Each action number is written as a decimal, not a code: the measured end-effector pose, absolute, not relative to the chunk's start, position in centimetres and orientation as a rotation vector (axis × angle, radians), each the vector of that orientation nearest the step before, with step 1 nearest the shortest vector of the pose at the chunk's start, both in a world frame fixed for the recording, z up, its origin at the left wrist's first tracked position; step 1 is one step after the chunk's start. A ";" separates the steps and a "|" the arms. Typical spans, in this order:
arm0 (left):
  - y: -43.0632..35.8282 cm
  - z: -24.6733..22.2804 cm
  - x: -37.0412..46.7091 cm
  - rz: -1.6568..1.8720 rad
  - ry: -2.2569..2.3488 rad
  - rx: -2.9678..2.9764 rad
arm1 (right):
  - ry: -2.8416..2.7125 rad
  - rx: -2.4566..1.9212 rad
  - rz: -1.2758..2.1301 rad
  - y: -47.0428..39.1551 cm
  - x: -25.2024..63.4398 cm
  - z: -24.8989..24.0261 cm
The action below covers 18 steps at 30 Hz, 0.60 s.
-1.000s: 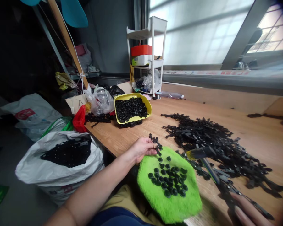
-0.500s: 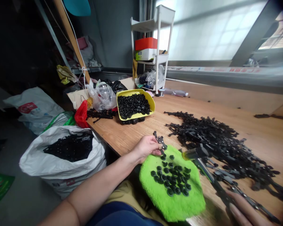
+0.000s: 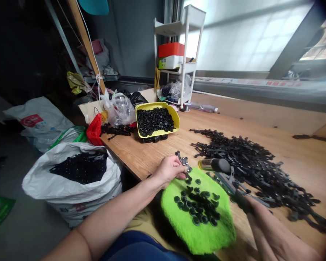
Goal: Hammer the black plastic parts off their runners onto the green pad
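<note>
My left hand (image 3: 171,169) pinches a black jointed strip with round ends (image 3: 183,159) at the top edge of a bright green fuzzy cloth (image 3: 206,239). Loose black round caps (image 3: 198,208) lie scattered over the cloth. Closed around a dark handle, my right hand (image 3: 260,221) holds a mallet (image 3: 214,165) with a yellowish end and a black end. The mallet's head is over the table to the right of my left hand, apart from it. Beyond it spreads a pile of black strips with round ends (image 3: 247,156).
A yellow tub (image 3: 176,117) full of small black pieces stands further back. A white rack (image 3: 183,87) holding boxes rises behind it. On the floor at left sits a white sack (image 3: 38,188) of black parts. Plastic bags (image 3: 122,110) crowd the table's left corner.
My right hand and the mallet have moved up and left, and the mallet head is higher and more sideways. My left hand stays nearly in place, still pinching the strip.
</note>
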<state>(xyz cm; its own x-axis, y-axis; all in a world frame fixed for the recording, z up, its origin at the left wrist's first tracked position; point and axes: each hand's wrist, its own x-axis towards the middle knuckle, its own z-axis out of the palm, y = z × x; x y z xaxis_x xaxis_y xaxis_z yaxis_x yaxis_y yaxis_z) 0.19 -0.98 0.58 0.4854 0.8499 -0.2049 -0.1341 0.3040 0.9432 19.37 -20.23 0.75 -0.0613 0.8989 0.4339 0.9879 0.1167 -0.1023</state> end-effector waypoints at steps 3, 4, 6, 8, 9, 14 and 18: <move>-1.0 0.6 0.3 0.773 0.824 1.050 | -2.129 -1.896 -0.320 -19.9 19.2 1.0; -1.0 0.6 0.3 0.775 0.827 1.045 | -2.139 -1.886 -0.356 -19.8 19.1 1.1; -1.0 0.7 0.4 0.773 0.842 1.046 | -2.083 -1.824 -0.445 -19.6 18.9 1.2; -1.0 0.7 0.4 0.768 0.845 1.057 | -2.076 -1.775 -0.463 -19.4 18.5 1.3; -1.0 0.7 0.4 0.768 0.842 1.066 | -2.085 -1.792 -0.438 -19.2 18.3 1.3; -0.9 0.6 0.3 0.759 0.847 1.083 | -1.869 -1.955 -0.260 -18.9 17.5 1.4; -1.0 0.8 0.4 0.752 0.855 1.086 | -1.726 -1.910 -0.192 -19.8 16.8 1.2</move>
